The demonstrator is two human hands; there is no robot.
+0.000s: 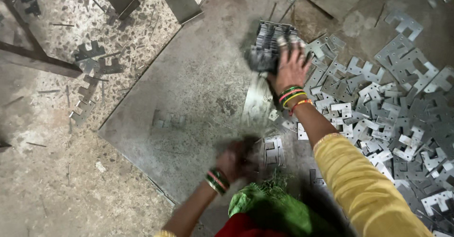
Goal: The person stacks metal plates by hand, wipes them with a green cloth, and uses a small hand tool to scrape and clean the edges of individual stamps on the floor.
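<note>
- A person in a yellow sleeve (364, 185) crouches over a grey steel sheet (198, 90) lying on a speckled floor (52, 180).
- The right hand (289, 66), bangles at the wrist, reaches forward, its fingers closed around a stack (269, 45) of notched metal plates, held at the sheet's far edge.
- The left hand (236, 160) is near the body, low over the sheet beside a few plates (273, 151); it is blurred, and whether its fingers are open or closed cannot be told.
- A heap (402, 109) of the same stamped plates spreads to the right of the right arm, covering the ground there.
- A bright metal strip (257, 102) lies on the sheet just below the stack.
- Darker offcuts (90, 71) lie scattered on the floor to the left, well apart from the hands.
- Green cloth (269, 208) shows at the bottom edge, between the arms.
</note>
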